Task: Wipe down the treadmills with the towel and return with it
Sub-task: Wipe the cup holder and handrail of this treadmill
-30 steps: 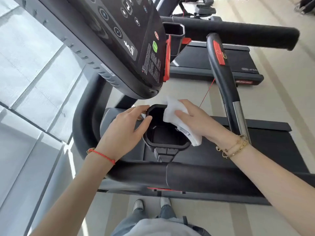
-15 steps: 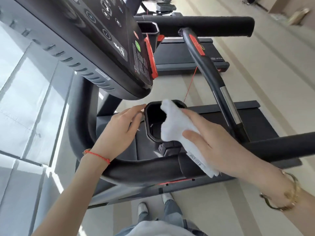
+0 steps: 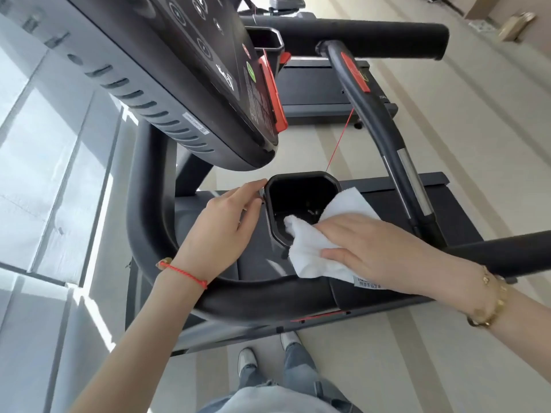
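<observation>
Towel (image 3: 313, 251), 1 white, pressed under right hand (image 3: 366, 242), fingers flat, a corner tucked into black cup holder (image 3: 301, 186). Left hand (image 3: 220, 225) loosely open, fingertips steadying holder rim. 2 treadmills visible: near treadmill (image 3: 167, 234) mid-wipe, far treadmill (image 3: 316, 84) untouched by either hand. Likely early; return trip left.

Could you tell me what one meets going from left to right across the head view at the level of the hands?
Curved black handrail → left hand → black cup holder → white towel → right hand.
</observation>
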`<act>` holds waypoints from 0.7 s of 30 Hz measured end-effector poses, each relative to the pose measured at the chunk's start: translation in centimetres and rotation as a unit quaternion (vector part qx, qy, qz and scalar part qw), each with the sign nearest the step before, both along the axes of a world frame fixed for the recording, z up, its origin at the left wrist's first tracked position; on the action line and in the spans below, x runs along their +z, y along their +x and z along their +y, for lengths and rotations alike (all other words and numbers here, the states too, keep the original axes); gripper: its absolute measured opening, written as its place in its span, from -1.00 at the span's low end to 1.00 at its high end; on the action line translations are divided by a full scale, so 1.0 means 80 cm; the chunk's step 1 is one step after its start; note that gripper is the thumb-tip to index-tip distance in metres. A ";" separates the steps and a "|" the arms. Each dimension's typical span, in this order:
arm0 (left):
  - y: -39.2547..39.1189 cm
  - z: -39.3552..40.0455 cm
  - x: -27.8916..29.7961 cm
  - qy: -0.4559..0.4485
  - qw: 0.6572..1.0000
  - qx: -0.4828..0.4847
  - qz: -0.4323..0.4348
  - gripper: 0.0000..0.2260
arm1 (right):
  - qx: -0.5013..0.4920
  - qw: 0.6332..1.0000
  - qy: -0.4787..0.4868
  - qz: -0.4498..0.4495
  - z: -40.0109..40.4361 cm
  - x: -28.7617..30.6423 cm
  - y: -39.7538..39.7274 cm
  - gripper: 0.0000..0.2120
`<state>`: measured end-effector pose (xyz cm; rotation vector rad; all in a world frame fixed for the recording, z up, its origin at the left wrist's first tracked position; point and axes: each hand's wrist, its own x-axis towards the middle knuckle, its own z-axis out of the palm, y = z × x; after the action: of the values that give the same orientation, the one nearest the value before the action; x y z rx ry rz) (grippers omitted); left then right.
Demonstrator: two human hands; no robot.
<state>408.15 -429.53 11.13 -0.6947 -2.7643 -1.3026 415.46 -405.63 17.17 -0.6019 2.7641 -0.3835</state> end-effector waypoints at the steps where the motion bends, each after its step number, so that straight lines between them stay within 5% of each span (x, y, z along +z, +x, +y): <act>1: 0.000 0.001 0.000 0.000 1.000 0.000 -0.003 -0.67 | 0.007 1.000 0.003 -0.003 -0.004 0.000 -0.004 -0.69; 9: 0.001 0.003 0.004 -0.002 1.000 0.015 0.000 -0.68 | 0.025 1.000 0.015 0.008 -0.042 -0.013 -0.022 -0.69; 17: 0.002 0.004 0.007 -0.024 0.999 0.022 0.011 -0.65 | 0.075 0.983 -0.143 0.087 0.028 -0.009 -0.014 -0.77; 21: 0.009 0.008 0.007 -0.021 0.998 0.051 0.001 -0.66 | -0.075 0.943 -0.274 0.170 0.045 -0.011 -0.020 -0.76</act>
<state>408.86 -428.87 11.69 -0.5481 -2.7922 -1.2267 413.85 -402.04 16.25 -0.6245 3.0395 -1.2167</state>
